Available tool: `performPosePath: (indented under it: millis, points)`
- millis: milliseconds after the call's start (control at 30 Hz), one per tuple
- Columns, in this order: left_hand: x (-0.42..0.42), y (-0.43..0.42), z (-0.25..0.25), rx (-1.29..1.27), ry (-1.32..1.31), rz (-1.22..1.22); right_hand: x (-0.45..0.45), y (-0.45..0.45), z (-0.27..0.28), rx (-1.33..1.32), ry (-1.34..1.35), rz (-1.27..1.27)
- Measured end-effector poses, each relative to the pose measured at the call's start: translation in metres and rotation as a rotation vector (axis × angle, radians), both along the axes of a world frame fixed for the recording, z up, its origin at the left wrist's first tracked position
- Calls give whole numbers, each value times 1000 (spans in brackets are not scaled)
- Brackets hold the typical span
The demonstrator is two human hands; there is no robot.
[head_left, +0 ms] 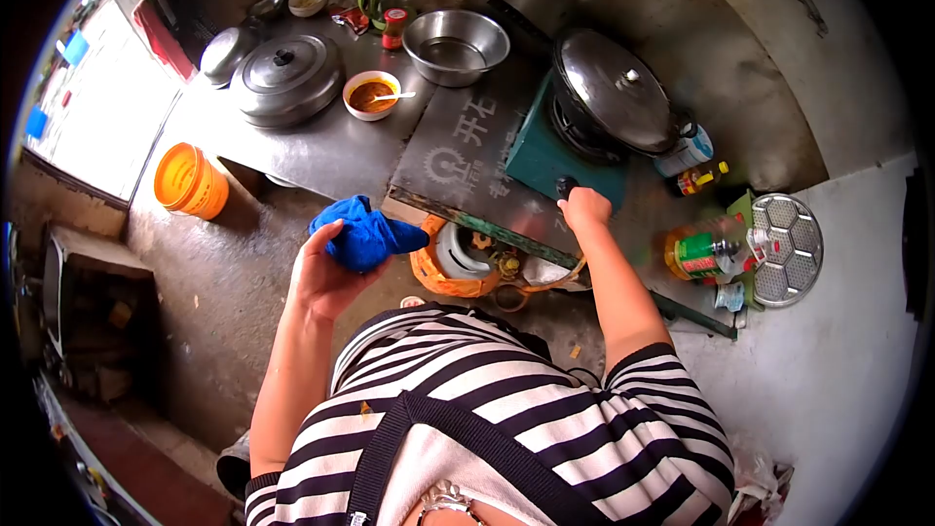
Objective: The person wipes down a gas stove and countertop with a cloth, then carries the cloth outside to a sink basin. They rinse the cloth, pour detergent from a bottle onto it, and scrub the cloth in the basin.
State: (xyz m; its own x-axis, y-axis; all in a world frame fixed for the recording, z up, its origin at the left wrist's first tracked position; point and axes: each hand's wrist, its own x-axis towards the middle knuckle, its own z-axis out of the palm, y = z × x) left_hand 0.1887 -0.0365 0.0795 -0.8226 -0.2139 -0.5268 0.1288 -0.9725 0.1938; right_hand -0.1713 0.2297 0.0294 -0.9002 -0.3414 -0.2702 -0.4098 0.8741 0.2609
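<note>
A bunched blue cloth (362, 234) rests in my left hand (326, 278), held above the floor in front of the counter. My right hand (586, 206) reaches to the front of the teal gas stove (531, 161), its fingers closed on the black knob (566, 185). On the stove sits a dark wok under a domed metal lid (614, 78). Left of the stove stand a steel basin (456, 44) and a white bowl (371, 95) of reddish sauce with a white spoon.
A lidded metal pot (286, 78) stands at the counter's left, with an orange bucket (191, 181) below. A gas cylinder (458, 258) is under the counter edge. Oil bottles (706, 248) and a round perforated metal rack (787, 250) are at the right.
</note>
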Motion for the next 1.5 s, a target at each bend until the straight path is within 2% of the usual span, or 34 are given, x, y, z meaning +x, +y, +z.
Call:
performPosePath:
  millis: [200, 233, 267, 300, 333, 367, 400, 467, 567, 633, 700, 733, 767, 800, 833, 900, 933, 967, 1067, 1167, 1233, 1300, 1400, 1500]
  points:
    - [7, -9, -14, 69, -71, 81, -16, -3, -19, -101, 43, 45]
    - [10, -10, -20, 77, -62, 85, -25, 6, -38, -153, 131, 76]
    - [14, -11, -25, 78, -85, 103, -43, 15, -52, -459, -239, -301]
    - [18, -11, -22, 88, -105, 129, -42, 30, -72, -964, -447, -538]
    - [25, -13, -25, 105, -100, 152, -38, 37, -85, -1132, -553, -658]
    - [32, -16, -30, 123, -97, 173, -23, 33, -89, -1236, -518, -782]
    - [38, -20, -32, 122, -101, 207, -8, 32, -95, -1295, -571, -778]
    - [55, -29, -34, 128, -126, 243, 36, 7, -97, -1134, -652, -671]
    - [82, -50, -40, 77, -118, 216, 115, -59, -96, -883, -940, -343]
    - [97, -67, -36, 35, -116, 222, 162, -122, -92, -834, -1100, -106]
    - [121, -86, -49, -61, -89, 176, 213, -194, -73, -906, -1208, 174]
    - [132, -95, -53, -115, -21, 184, 239, -229, -61, -972, -1395, 208]
    - [148, -108, -50, -122, -15, 197, 266, -265, -42, -927, -1455, 266]
    - [162, -119, -44, -220, -32, 190, 290, -298, -25, -946, -1433, 509]
    - [177, -130, -40, -316, -50, 185, 313, -325, -29, -943, -1490, 533]
    - [219, -155, -45, -350, -56, 201, 356, -377, -24, -821, -1636, 554]
    - [240, -168, -41, -377, -91, 212, 383, -400, -10, -872, -1640, 507]
    - [264, -179, -36, -397, -132, 229, 401, -420, -15, -871, -1523, 593]
    - [328, -215, -32, -407, -169, 294, 457, -469, -6, -905, -1675, 403]
    - [374, -246, -44, -426, -217, 389, 493, -512, -4, -945, -1704, 384]
    - [394, -268, -43, -486, -336, 464, 511, -543, 3, -961, -1841, 174]
    - [412, -298, -45, -498, -299, 520, 520, -581, 6, -1003, -1882, 186]
    - [437, -351, -38, -531, -278, 616, 539, -645, 15, -1045, -2013, 30]
    - [462, -415, -31, -517, -238, 789, 553, -720, 0, -1108, -2053, 34]
